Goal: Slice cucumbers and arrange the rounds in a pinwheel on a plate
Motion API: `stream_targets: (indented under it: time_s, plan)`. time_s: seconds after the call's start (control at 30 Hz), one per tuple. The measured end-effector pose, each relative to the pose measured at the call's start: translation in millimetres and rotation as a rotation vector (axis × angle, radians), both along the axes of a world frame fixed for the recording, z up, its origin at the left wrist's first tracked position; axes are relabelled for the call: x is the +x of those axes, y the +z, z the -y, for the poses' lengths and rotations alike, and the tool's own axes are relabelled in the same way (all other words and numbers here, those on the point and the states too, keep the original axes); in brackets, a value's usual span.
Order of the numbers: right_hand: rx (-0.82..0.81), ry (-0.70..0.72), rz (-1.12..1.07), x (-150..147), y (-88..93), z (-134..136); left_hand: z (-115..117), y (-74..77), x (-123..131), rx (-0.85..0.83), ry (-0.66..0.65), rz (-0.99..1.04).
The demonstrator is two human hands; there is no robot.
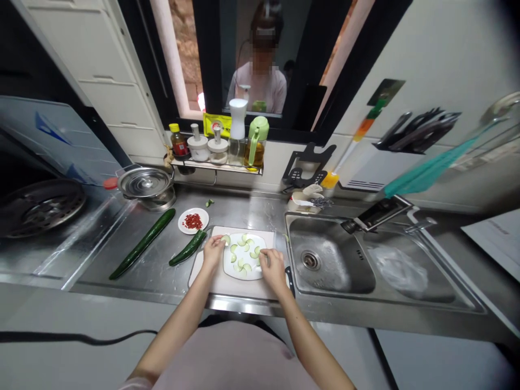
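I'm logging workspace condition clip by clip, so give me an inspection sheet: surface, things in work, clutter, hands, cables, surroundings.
Surface: steel counter, with a cutting board at its front edge.
Things in work: white plate on the board, bearing pale green slices in small clusters.
Clutter: long cucumber, cut cucumber piece, dish of red bits.
Left hand: left hand pinches one slice at the plate's upper left.
Right hand: right hand at the plate's right edge; grip unclear.
Cables: black cord at lower left; its ends not seen.
Surroundings: sink right, lidded pot left, condiment rack behind.
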State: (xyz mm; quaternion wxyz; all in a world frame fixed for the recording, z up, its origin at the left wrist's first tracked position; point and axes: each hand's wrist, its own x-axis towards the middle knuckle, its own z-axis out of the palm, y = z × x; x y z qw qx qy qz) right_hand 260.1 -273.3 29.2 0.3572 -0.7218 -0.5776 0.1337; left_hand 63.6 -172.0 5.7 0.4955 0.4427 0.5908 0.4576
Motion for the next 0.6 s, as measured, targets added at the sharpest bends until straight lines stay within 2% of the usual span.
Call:
stream_targets:
  time_s: [0.1, 0.2, 0.3, 0.4, 0.5, 0.6]
  plan:
    - [0.046, 0.045, -0.128, -11, 17.8, -15, 5, 28.6, 9, 0.007, -0.115, 0.134]
    - [0.065, 0.089, -0.35, -23, 38.1, -30, 12, 56.9, 14, 0.002, -0.23, 0.204]
    - [0.054, 0.167, -0.564, -32, 55.0, -42, 18, 76.8, 18, 0.032, -0.318, 0.244]
    - [0.082, 0.211, -0.619, -35, 64.4, -49, 22, 85.2, 22, 0.081, -0.354, 0.226]
    - [0.102, 0.205, -0.61, -34, 67.5, -50, 24, 86.1, 24, 0.122, -0.312, 0.149]
    - [0.125, 0.2, -0.597, -32, 68.9, -50, 24, 87.1, 25, 0.075, -0.274, 0.132]
